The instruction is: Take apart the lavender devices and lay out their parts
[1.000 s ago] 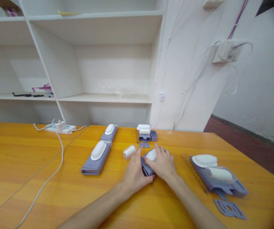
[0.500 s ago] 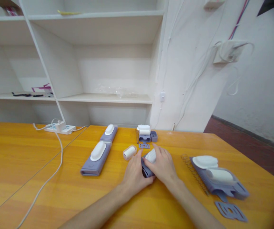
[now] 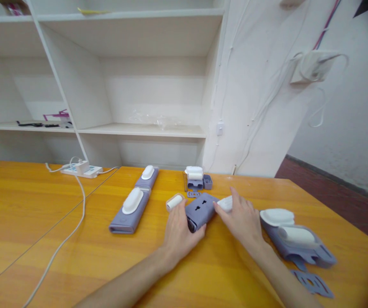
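My left hand (image 3: 178, 229) grips the near end of a purple housing (image 3: 201, 210) that lies on the orange table (image 3: 42, 222); two small slots show on the housing's top. My right hand (image 3: 243, 218) is to the right of the housing, with fingers closed round a white oval cap (image 3: 225, 203) just above the table. A small white roller in a clear case (image 3: 174, 202) lies just beyond my left hand.
Two assembled purple units with white caps (image 3: 131, 207) lie to the left. A stack of loose purple and white parts (image 3: 294, 239) sits at the right, a flat purple plate (image 3: 313, 282) near it. More parts (image 3: 195, 179) stand behind. A white cable (image 3: 75, 214) and power strip (image 3: 81, 170) lie left.
My right hand has lifted the white cap off the purple housing and carried it to the right. The housing's slotted top is now bare. My left hand stays on it.
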`<state>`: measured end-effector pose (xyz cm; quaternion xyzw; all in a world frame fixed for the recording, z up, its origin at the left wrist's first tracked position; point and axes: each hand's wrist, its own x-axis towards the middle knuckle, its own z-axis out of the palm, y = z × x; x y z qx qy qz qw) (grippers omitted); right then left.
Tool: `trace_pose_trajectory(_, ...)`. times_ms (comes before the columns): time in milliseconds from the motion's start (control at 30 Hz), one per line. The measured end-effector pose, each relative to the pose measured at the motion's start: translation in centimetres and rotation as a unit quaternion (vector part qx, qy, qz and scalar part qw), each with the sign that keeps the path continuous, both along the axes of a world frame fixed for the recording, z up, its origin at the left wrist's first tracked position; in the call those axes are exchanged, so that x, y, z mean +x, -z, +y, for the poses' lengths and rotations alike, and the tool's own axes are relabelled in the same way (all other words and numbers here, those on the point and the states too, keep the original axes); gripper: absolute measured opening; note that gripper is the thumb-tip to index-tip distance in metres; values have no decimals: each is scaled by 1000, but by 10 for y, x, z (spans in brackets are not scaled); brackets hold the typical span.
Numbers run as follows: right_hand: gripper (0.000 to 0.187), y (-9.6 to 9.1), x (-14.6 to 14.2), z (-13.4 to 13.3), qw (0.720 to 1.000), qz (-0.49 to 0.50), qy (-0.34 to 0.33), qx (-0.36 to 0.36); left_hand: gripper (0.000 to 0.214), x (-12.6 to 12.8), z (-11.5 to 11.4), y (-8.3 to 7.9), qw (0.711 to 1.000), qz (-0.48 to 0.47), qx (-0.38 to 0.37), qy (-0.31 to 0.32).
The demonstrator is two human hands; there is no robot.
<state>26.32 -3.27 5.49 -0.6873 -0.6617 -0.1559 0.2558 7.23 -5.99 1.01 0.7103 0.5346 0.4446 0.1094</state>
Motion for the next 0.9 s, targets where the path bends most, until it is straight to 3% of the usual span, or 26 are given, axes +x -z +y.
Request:
trace_pose_trajectory(167, 66, 33, 12, -7, 998, -23, -7, -56, 59, 2, -4, -12, 998, -51, 7, -33)
trace_pose_trajectory(333, 54, 44, 10, -1, 996, -8, -31, -89, 59, -2, -1, -19, 995, -93, 22, 9)
trace_pose_trajectory(467, 41, 34, 11, 2, 995, 65, -69, -18, 62, -10, 5, -29, 984, -168, -18, 60)
trace_pose_trajectory(567, 44, 16, 12, -1, 971, 186, -151, 25, 51, -16, 10, -43, 965, -240, -53, 95)
trace_pose_trajectory(700, 43, -7, 5, -14, 924, 270, -268, -49, 33, -24, 19, -61, 946, -306, -76, 78)
trace_pose_trajectory(833, 29, -14, -14, -31, 915, 274, -272, -115, 40, -31, 34, -72, 954, -295, -55, 8)
trace_pose_trajectory(900, 28, -10, -26, -39, 898, 306, -278, -152, 42, -30, 40, -74, 965, -259, -41, -33)
